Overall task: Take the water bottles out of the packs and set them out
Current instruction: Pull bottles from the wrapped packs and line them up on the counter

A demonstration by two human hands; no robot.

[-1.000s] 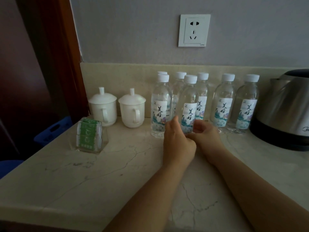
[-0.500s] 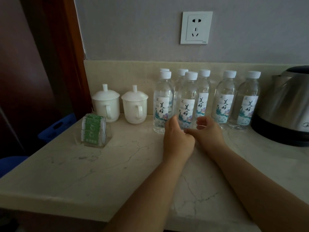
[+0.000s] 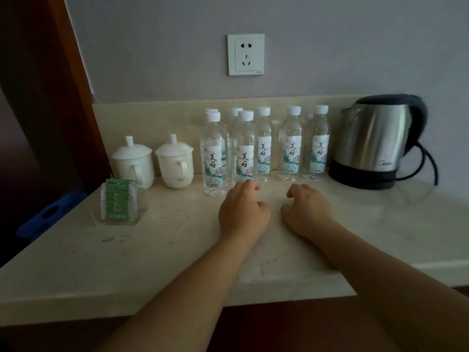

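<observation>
Several clear water bottles with white caps and flowered labels stand upright on the marble counter (image 3: pixel 76 255) against the back wall. Two stand in front: one at the left (image 3: pixel 213 153) and one beside it (image 3: pixel 244 148). Others stand behind them, and two more (image 3: pixel 290 146) (image 3: pixel 317 146) stand to the right. My left hand (image 3: pixel 242 209) hovers just in front of the second front bottle, fingers curled, holding nothing. My right hand (image 3: pixel 304 209) is beside it, also loosely curled and empty. No pack is in view.
Two white lidded mugs (image 3: pixel 134 161) (image 3: pixel 176 162) stand left of the bottles. A clear holder with green packets (image 3: pixel 119 201) sits at the front left. A steel electric kettle (image 3: pixel 375 143) with a black cord stands at the right. A wall socket (image 3: pixel 246 54) is above.
Both hands have let go of the front bottle and drawn back toward me, apart from each other. The bottle now stands on the counter. The view has pulled back.
</observation>
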